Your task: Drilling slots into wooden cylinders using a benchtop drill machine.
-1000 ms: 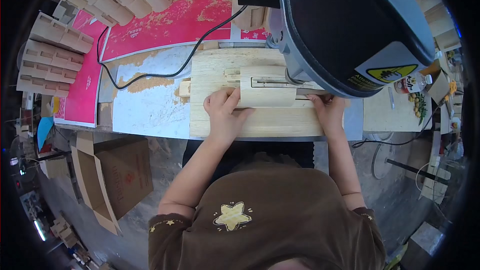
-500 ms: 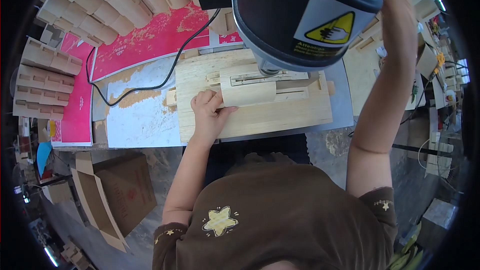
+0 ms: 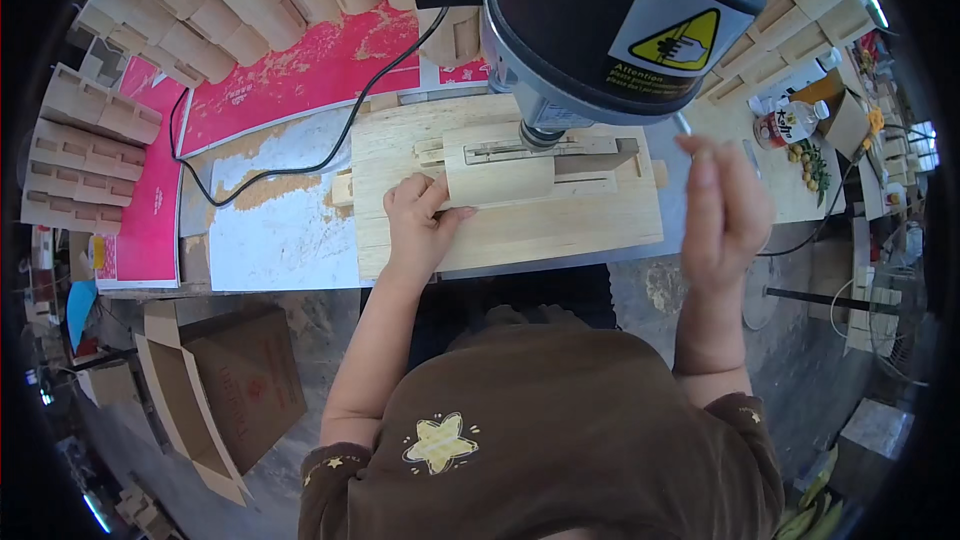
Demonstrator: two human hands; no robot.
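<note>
A pale wooden block with a rounded face [image 3: 498,186] and a long slot lies on a flat wooden board [image 3: 560,230]. My left hand [image 3: 415,225] grips its left end, fingers bent and thumb along the near edge. Above the block stands a black drill press [image 3: 570,30] with a yellow warning label; its chuck [image 3: 541,134] is down at the slot, and the bit's tip is hidden. To the right, my right hand [image 3: 725,210] is raised, blurred, its fingers curled at the end of a thin metal lever [image 3: 683,124] that comes from the machine.
Stacked wooden blocks [image 3: 215,0] stand at the back left, more [image 3: 85,165] at the left. A black cable [image 3: 340,145] crosses the red sheet and sawdust. At right are a bottle [image 3: 790,125] and greens [image 3: 815,170]. An open cardboard box [image 3: 245,380] sits below the table.
My right hand has come down from the upper right of the drill press toward me. The chuck shows lower out of the housing. My left hand keeps its hold on the wooden block.
</note>
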